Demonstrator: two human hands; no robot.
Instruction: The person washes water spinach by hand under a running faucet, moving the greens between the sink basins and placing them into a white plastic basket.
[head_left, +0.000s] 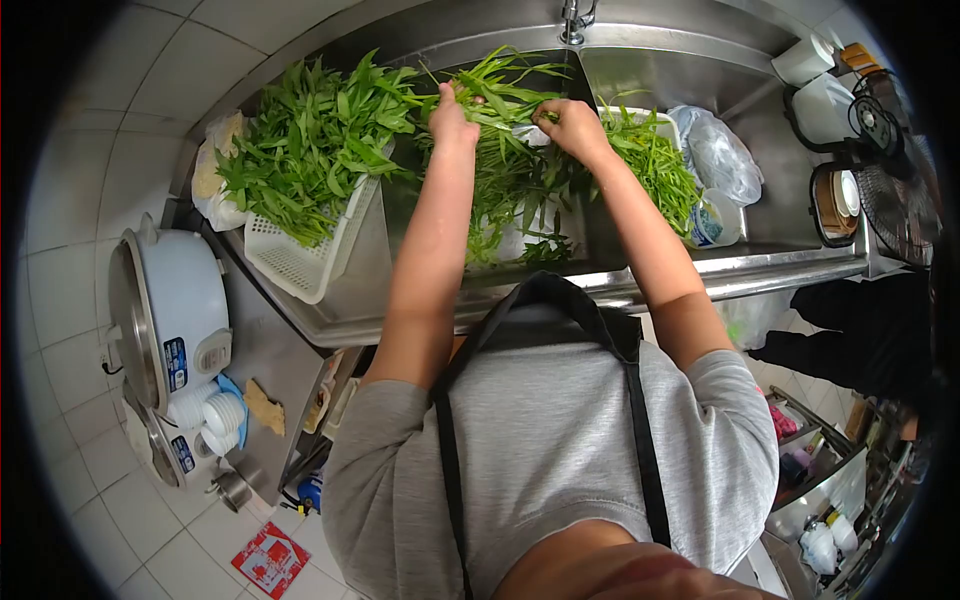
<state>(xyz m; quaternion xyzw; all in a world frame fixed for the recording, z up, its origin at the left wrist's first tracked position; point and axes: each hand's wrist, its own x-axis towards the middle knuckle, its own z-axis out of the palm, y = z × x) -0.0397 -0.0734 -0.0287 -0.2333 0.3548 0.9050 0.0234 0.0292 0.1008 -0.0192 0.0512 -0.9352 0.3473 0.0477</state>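
Observation:
My left hand (453, 122) is closed round a bunch of long-stemmed leafy greens (505, 88), held over the sink basin (402, 205). To its right, my right hand (577, 130) has its fingers bent in a pinch at the stem ends of the greens; what exactly lies between the fingertips is partly hidden. Below both hands, more loose greens (490, 190) lie in the basin. A white plastic basket (300, 268) on the left is heaped with leafy greens (325, 135). On the right, cut green stems (655, 165) fill another white basket (668, 127).
Behind the basin stands a faucet (573, 22). Clear plastic bags (722, 150) lie in the right part of the sink. A large rice cooker (185, 310) and stacked white bowls (222, 412) are at left. A fan (895, 205) and a person's dark trousers (860, 325) appear at right.

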